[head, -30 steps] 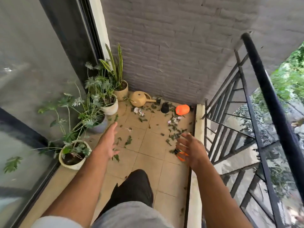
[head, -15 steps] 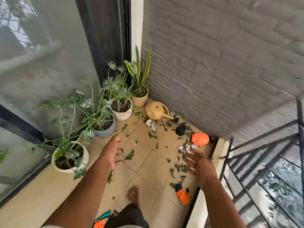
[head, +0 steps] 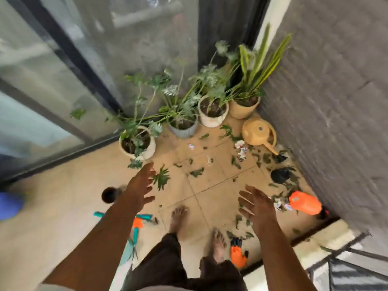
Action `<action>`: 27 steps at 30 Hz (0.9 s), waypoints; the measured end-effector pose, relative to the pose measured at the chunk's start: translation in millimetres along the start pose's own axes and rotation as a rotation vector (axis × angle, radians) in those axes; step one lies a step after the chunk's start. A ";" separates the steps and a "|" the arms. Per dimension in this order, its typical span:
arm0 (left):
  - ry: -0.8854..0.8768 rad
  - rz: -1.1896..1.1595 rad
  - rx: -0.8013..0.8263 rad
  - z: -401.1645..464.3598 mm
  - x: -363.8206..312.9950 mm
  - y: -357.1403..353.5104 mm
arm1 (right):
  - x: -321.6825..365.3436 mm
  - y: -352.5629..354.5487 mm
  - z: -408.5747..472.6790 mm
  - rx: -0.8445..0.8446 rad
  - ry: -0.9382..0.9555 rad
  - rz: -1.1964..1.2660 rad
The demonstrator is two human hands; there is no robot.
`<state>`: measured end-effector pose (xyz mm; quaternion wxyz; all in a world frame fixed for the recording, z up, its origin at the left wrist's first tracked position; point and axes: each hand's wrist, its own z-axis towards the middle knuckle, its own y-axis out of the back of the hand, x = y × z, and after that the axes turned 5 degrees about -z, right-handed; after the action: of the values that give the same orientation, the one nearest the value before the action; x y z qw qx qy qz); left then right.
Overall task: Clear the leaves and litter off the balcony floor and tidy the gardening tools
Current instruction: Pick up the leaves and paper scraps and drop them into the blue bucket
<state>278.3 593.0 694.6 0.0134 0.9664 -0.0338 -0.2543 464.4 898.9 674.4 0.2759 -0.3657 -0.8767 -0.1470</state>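
Note:
Green leaves (head: 160, 179) and bits of crumpled paper litter (head: 241, 149) lie scattered over the tan floor tiles (head: 210, 185). My left hand (head: 140, 184) is stretched out above the floor with its fingers spread, holding nothing. My right hand (head: 255, 203) hovers open over the tiles near an orange bottle (head: 305, 202) that lies on its side. An orange and black glove (head: 238, 252) rests by my right foot. Teal and orange hand tools (head: 138, 222) lie under my left forearm. A yellow watering can (head: 259, 133) stands by the brick wall.
Several potted plants (head: 213, 111) line the glass door (head: 63, 70) at the back. A black pot (head: 279, 175) sits near the grey brick wall (head: 336, 101). A dark round cup (head: 109, 194) and a blue object (head: 10, 203) are on the left. Railing (head: 346, 267) at lower right.
The view has swung left and down, so my bare feet, the glove and the hand tools now show. Both hands stay open and empty above the floor.

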 end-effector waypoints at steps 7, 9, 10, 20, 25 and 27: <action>0.092 -0.275 -0.172 -29.6 75.7 69.2 | -17.4 -19.3 20.8 0.198 -0.027 -0.271; 0.106 -0.347 -0.180 -35.5 93.0 79.6 | -22.5 -23.7 28.5 0.213 -0.039 -0.325; 0.115 -0.375 -0.183 -39.9 96.5 80.0 | -23.8 -25.7 31.7 0.214 -0.040 -0.346; 0.195 -0.524 -0.330 35.7 164.2 115.2 | -48.7 -72.8 82.8 0.239 -0.030 -0.607; 0.268 -0.755 -0.360 136.7 183.3 96.8 | -74.4 -118.7 148.7 0.298 0.018 -0.656; 0.257 -0.755 -0.346 190.4 183.5 85.5 | -89.7 -142.0 184.2 0.323 0.041 -0.644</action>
<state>338.8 492.8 442.6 0.0856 0.9183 0.3671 -0.1209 344.6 835.3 465.2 0.2870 -0.0192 -0.9532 -0.0934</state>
